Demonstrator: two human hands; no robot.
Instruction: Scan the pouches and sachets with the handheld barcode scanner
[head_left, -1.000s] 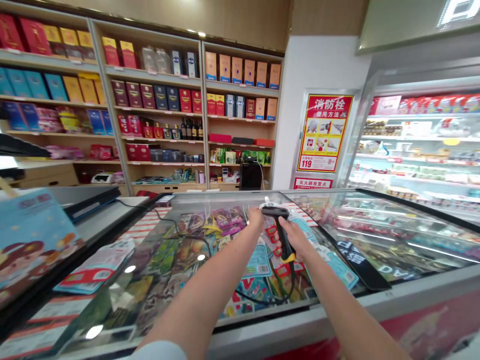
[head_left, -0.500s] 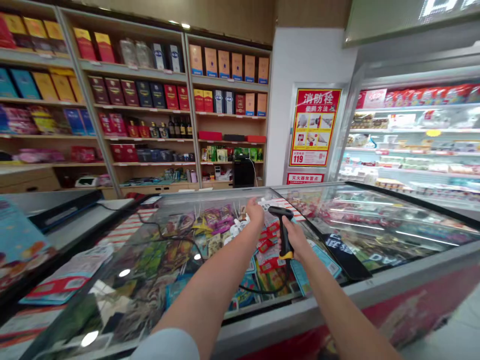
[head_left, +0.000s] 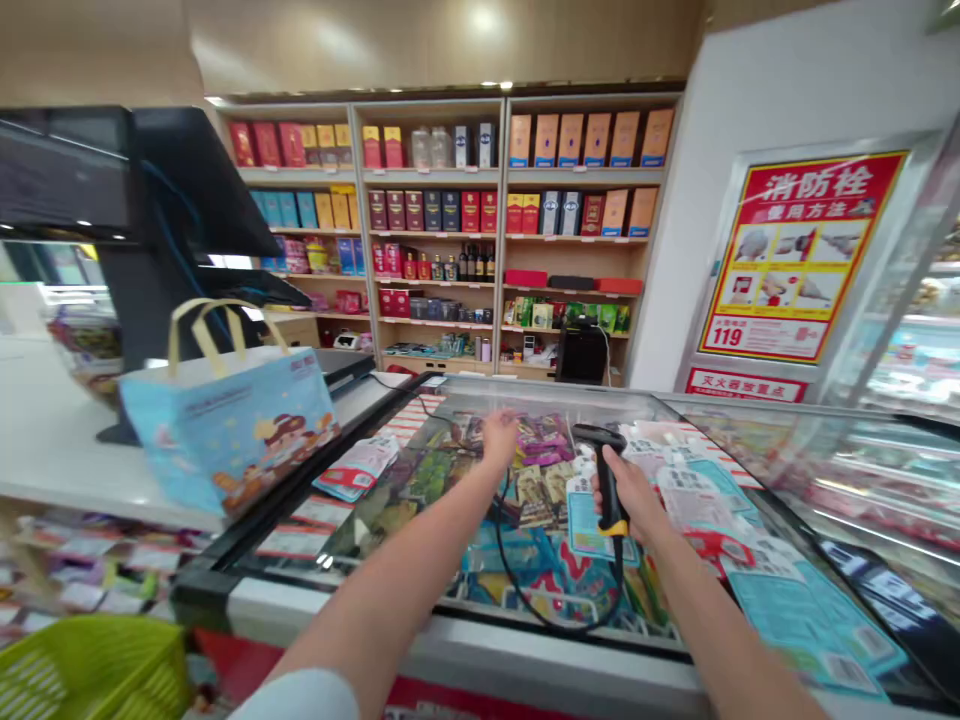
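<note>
My right hand [head_left: 636,492] is closed round the handle of a black barcode scanner [head_left: 606,470] with a yellow ring, held upright over the glass lid of a chest freezer [head_left: 480,640]. The scanner's black cable [head_left: 525,590] loops down across the lid. My left hand [head_left: 499,437] reaches out over the glass to the left of the scanner, seen from the back, so its fingers are hidden. Blue and white packets with barcodes [head_left: 679,485] lie on the lid around the scanner.
A light blue paper bag with yellow handles [head_left: 232,430] stands on the white counter [head_left: 52,470] at left, in front of a black screen [head_left: 150,200]. A green basket [head_left: 90,680] sits low left. Stocked shelves [head_left: 450,230] and a red poster [head_left: 802,250] line the back.
The view has swung left, so the counter, bag and screen now show. My left hand has drawn away from the scanner's head to the left. The right hand still holds the scanner.
</note>
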